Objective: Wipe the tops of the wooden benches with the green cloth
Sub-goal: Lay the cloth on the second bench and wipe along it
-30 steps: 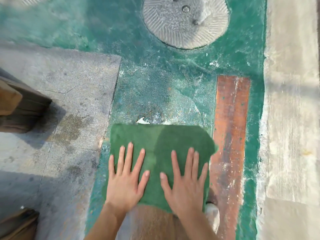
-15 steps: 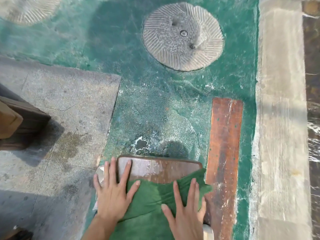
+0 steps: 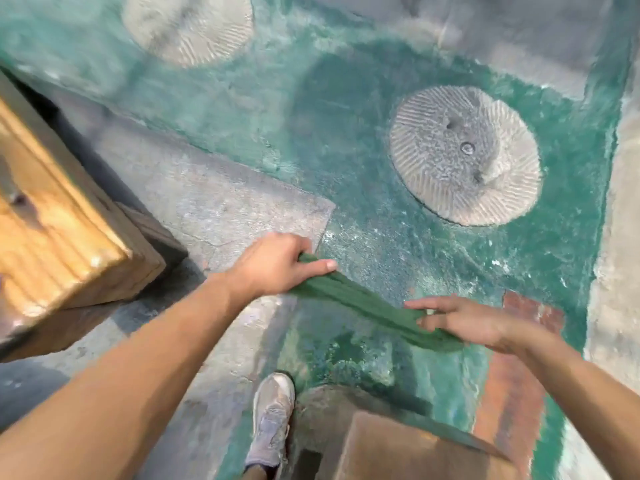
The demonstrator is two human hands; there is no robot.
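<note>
The green cloth (image 3: 367, 303) hangs in the air as a bunched strip, stretched between both hands above the ground. My left hand (image 3: 273, 265) grips its upper left end. My right hand (image 3: 464, 320) pinches its lower right end. A dark wooden bench (image 3: 408, 448) shows at the bottom, below the cloth, only its near top in view. A light wooden bench (image 3: 52, 216) fills the left edge, well left of my left hand.
A grooved round millstone (image 3: 464, 154) lies in the green-painted ground at right, another millstone (image 3: 188, 26) at the top left. Grey stone paving (image 3: 214, 199) lies under my left hand. A rusty red plank (image 3: 512, 386) lies at lower right. My shoe (image 3: 272, 417) stands beside the dark bench.
Both hands have lifted the cloth off the dark bench top and now hold it stretched in the air. The view has swung, bringing the light bench into view at left.
</note>
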